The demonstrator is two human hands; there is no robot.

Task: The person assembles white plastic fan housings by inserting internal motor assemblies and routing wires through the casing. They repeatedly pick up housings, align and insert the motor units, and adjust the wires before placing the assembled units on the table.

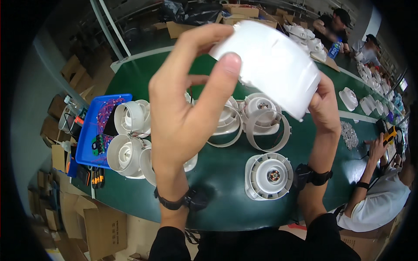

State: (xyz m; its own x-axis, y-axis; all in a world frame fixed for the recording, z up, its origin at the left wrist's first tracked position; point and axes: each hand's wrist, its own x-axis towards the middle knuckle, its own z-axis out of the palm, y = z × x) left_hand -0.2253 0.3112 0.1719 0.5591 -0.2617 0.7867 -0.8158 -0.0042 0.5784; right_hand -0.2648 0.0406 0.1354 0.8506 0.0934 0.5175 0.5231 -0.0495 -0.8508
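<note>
Raised above the bench, a glossy white plastic housing [274, 63] with curved sides is held between both hands. My left hand [185, 104] grips its left end, the thumb pressed on the near face and the fingers behind. My right hand [325, 104] holds its lower right corner, with the fingertips partly hidden behind it. Below, nearest my right forearm, a round white fan base [269, 176] lies face up, a copper-wound motor at its centre. Farther back stand several similar bases, and a white plastic ring [267, 130] leans against one of them.
A blue tray [89, 150] with red wires and a green circuit board sits at the left edge of the green bench [217, 187]. Screwdrivers [98, 177] lie beside it. At right are a pile of small metal parts [349, 135] and a co-worker's arm [368, 174] with a yellow-black tool.
</note>
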